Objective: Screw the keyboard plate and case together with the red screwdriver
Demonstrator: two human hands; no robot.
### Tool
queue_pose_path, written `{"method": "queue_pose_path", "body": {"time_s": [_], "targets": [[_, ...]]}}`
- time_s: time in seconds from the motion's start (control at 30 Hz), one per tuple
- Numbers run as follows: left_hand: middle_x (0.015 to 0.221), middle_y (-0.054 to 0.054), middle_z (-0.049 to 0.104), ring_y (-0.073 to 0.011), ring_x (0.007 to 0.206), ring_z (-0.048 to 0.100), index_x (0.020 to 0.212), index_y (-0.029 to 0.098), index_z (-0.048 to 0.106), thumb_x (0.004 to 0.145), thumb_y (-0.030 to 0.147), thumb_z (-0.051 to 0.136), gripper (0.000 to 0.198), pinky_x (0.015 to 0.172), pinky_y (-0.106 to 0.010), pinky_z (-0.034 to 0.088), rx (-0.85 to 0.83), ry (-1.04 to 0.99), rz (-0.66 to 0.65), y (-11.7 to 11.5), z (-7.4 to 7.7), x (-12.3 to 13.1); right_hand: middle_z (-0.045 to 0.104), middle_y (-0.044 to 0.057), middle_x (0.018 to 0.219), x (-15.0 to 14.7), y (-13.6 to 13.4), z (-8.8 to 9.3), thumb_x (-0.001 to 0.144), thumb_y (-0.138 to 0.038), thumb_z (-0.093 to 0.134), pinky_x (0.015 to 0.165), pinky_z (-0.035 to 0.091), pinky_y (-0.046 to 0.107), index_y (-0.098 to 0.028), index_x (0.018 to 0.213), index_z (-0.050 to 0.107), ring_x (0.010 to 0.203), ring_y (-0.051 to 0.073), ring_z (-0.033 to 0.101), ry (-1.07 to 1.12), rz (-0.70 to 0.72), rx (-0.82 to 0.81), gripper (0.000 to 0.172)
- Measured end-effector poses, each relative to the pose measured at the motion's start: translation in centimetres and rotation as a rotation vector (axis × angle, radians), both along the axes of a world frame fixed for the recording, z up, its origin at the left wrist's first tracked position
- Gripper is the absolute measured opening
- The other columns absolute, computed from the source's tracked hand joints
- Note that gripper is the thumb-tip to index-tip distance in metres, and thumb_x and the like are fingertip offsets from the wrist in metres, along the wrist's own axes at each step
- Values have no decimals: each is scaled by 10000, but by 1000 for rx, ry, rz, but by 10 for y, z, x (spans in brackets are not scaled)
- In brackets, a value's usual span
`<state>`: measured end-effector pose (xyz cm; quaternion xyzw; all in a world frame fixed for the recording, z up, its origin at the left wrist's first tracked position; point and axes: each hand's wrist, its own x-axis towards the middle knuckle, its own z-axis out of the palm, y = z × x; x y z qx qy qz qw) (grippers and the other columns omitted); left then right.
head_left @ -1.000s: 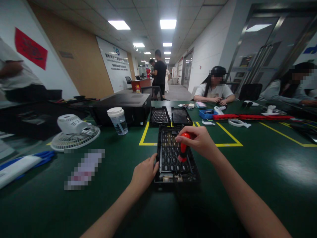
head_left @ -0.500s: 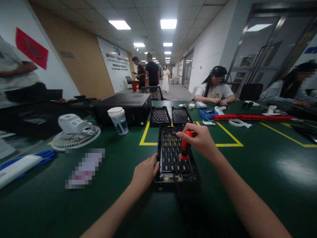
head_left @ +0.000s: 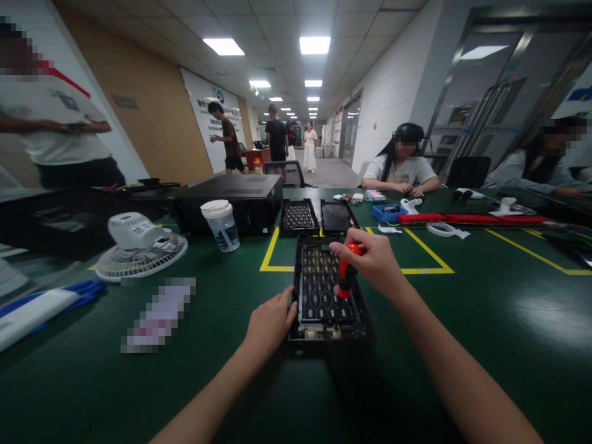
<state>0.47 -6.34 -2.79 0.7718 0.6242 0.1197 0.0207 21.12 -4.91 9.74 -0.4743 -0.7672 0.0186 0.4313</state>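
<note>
On the green table in front of me lies a black plastic case [head_left: 322,290], its open top showing rows of rounded dark cells. My right hand [head_left: 374,256] is closed around the red and black handle of a screwdriver [head_left: 343,290]. The screwdriver stands nearly upright, its shaft pointing down into the near right part of the case; where the tip touches is too dark to make out. My left hand [head_left: 272,320] grips the case's left rim near its front corner, thumb and fingers against the side.
Two more black trays [head_left: 298,217] lie behind the case, within yellow tape lines [head_left: 430,253]. To the left are a lidded cup [head_left: 222,225], a white fan [head_left: 139,243] and a large black box [head_left: 231,191]. A blue bin [head_left: 388,213] stands at the right; a co-worker [head_left: 402,169] sits beyond it.
Both my hands, the screwdriver and the case stay almost exactly in place. In the background, a person at the left has shifted into fuller view, and people far off have moved.
</note>
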Motion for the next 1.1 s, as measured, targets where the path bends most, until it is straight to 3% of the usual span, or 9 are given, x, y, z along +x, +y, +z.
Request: {"method": "queue_pose_path", "body": {"time_s": [0.47, 0.73, 0.97, 1.1], "targets": [[1032, -55, 630, -165, 835, 617, 1270, 252, 372, 889, 379, 306, 407, 688, -269, 464, -61, 4, 23, -2, 8, 4, 271, -53, 495, -2, -2, 0, 806, -418, 485, 483, 191, 232, -188, 557, 273, 463, 86, 288, -36, -48, 14, 399], [1010, -56, 636, -172, 832, 619, 1266, 254, 378, 885, 386, 312, 409, 682, -272, 463, -44, 19, 21, -1, 4, 2, 280, -49, 493, -7, -7, 0, 817, -392, 461, 498, 176, 245, -186, 574, 274, 460, 87, 293, -76, -127, 28, 369], [1017, -48, 634, -176, 823, 620, 1264, 260, 373, 888, 376, 302, 400, 669, -280, 470, -21, 19, 5, -1, 4, 2, 328, -23, 517, -9, -7, -8, 890, -284, 238, 510, 200, 256, -193, 613, 289, 485, 113, 346, -49, -131, 114, 296], [1011, -53, 634, -169, 824, 620, 1269, 257, 369, 888, 373, 307, 403, 670, -268, 465, -49, 30, 20, -1, 6, 3, 318, -19, 529, -10, -6, -12, 865, -228, 226, 513, 206, 263, -198, 627, 294, 492, 125, 346, -62, -144, 149, 249]]}}
